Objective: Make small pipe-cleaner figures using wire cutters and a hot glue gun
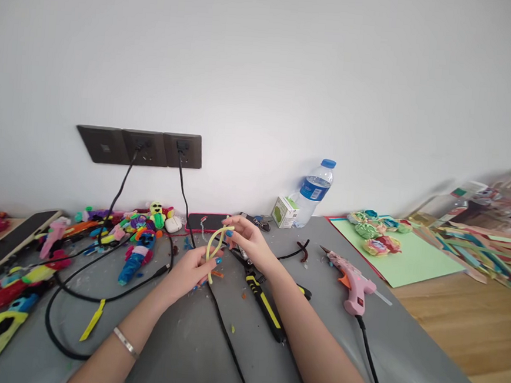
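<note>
Just left of the pliers with black-and-yellow handles (267, 308), a thin, pale-yellow bendable strip (209, 250) is held up in a curved, crossing shape, the left hand (190, 267) pinching its lower part between thumb and fingers, the right hand (250, 243) gripping its upper end with the fingertips. Right of the pliers lies a pink glue gun with an orange trigger (356, 289); beyond them is a clear plastic bottle with a blue cap (314, 190).

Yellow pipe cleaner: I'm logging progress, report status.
Left hand, right hand both pinching yellow pipe cleaner. Pipe cleaner bent into curves. Yellow-and-black-handled pliers lie nearby on grey table.
</note>
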The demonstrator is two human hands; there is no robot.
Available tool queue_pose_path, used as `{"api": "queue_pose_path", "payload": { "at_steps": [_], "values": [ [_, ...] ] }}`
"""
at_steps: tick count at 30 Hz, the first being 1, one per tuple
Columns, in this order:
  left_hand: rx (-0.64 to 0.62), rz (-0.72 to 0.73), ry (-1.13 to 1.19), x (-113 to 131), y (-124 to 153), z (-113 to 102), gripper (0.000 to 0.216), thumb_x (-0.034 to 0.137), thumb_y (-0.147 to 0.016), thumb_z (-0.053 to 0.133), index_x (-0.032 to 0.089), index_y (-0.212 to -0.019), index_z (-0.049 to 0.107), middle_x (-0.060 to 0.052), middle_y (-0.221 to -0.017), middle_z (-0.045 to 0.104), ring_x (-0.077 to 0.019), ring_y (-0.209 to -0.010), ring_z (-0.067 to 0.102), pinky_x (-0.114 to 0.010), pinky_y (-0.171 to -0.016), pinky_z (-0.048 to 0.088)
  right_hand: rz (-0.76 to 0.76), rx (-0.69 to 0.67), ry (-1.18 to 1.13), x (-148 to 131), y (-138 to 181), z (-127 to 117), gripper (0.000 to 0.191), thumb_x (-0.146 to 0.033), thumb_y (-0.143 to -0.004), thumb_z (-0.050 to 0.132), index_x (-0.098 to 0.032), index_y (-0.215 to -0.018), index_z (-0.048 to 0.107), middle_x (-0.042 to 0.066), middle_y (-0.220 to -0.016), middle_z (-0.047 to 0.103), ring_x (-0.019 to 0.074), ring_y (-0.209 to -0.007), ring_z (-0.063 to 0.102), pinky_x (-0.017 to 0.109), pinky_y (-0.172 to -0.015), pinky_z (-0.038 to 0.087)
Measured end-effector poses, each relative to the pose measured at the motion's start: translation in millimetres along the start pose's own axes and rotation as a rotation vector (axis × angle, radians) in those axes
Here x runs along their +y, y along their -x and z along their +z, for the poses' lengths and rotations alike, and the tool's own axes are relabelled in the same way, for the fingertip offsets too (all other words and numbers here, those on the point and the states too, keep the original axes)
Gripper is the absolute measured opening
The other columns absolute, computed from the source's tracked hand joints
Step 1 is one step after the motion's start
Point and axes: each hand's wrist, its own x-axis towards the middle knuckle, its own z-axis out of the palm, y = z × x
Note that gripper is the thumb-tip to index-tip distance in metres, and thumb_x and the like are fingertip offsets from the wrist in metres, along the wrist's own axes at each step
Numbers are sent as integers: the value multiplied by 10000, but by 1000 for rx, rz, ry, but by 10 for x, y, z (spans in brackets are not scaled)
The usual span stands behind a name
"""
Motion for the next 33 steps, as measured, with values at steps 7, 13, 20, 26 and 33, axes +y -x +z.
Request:
{"api": "queue_pose_path", "payload": {
  "at_steps": [7,13,20,26,33],
  "values": [
    [-10,-6,-21,21,17,14,543,470,-810,557,90,-1198,556,110,-432,375,-105,-408,358,-216,-438,282,-20,13,1,-23,8,-8,246,-433,-834,675,-214,-928,616,-6,-730,577,115,-593,486,260,-577,425],
    [-26,-4,-51,48,25,24,491,437,-793,556,92,-1142,567,109,-439,377,-107,-415,372,-222,-449,290,-29,-35,12,-27,32,-6,268,-401,-866,646,-228,-1070,642,-6,-735,580,120,-614,493,259,-586,421],
    [-5,-18,-33,74,48,19,505,433,-804,570,109,-1189,527,113,-435,396,-102,-407,371,-210,-438,322,-30,2,-45,28,4,-34,243,-435,-819,700,-204,-851,629,-10,-697,614,106,-565,519,252,-567,438],
    [-13,-34,72,66,39,8,563,538,-845,511,124,-1226,493,93,-438,464,-91,-341,361,-198,-374,315,0,114,-153,89,-36,-82,272,-421,-770,754,-198,-843,616,3,-724,668,108,-579,571,250,-593,460],
    [-79,-45,82,80,66,-3,547,589,-890,400,108,-1054,604,-46,-582,667,-95,-329,472,-218,-397,347,2,189,-253,74,-38,-124,293,-427,-748,764,-208,-849,599,-2,-728,658,108,-578,554,258,-610,481]
  ]
}}
